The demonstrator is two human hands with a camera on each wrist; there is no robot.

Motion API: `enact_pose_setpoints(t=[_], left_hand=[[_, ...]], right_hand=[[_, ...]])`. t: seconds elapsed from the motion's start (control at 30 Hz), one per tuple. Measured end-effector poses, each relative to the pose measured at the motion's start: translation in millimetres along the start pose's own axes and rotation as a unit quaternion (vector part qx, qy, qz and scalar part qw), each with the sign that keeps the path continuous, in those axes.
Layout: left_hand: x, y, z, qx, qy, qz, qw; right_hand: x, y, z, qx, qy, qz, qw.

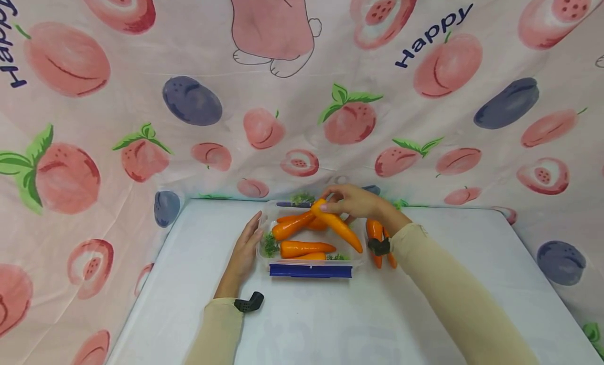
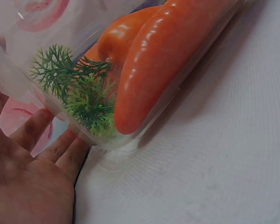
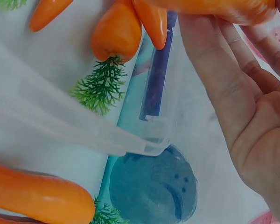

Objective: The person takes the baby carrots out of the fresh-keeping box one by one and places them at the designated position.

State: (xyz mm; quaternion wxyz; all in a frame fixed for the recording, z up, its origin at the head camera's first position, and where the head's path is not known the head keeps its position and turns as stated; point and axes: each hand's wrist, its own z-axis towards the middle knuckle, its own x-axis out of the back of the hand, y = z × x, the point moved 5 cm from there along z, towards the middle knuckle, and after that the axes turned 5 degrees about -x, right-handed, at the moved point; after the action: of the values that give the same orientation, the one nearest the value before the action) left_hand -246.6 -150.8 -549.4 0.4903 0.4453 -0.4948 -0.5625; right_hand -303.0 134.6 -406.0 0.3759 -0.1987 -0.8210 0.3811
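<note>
A clear plastic container [image 1: 357, 262] with blue side flaps stands on the table, holding several orange carrots [image 1: 305, 248] with green leafy tops. My right hand [image 1: 355, 201] pinches one carrot [image 1: 343, 229] near its thick end, tilted above the container's right half. In the right wrist view, part of that held carrot [image 3: 224, 8] crosses the top edge. My left hand [image 1: 244, 249] rests at the container's left wall, fingers fairly straight; in the left wrist view the fingers [image 2: 60, 151] reach along the outside, close to the leafy top [image 2: 91, 100] within.
To the right of the container more carrots [image 1: 375, 229] lie on the white table [image 1: 448, 270], partly hidden by the right wrist's black camera [image 1: 379, 246]. Behind the table hangs a fruit-patterned cloth [image 1: 302, 108]. One blue flap [image 1: 310, 271] hangs on the container's front.
</note>
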Motion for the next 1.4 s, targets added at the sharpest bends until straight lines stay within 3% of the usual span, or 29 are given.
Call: enact_pose_setpoints(t=[0.5, 0.87, 1.4], left_hand=[[1.0, 1.9, 0.2, 0.003, 0.004, 0.017, 0.9999], [0.1, 2.0, 0.3, -0.011, -0.005, -0.003, 0.9999], [-0.5, 2.9, -1.2, -0.004, -0.002, 0.009, 1.0]], right_hand=[[19, 16, -15.5, -0.001, 0.047, 0.021, 0.9987], [38, 33, -33.8, 0.008, 0.086, 0.054, 0.9948], [62, 65, -61.8, 0.01, 0.167, 0.111, 0.9796]])
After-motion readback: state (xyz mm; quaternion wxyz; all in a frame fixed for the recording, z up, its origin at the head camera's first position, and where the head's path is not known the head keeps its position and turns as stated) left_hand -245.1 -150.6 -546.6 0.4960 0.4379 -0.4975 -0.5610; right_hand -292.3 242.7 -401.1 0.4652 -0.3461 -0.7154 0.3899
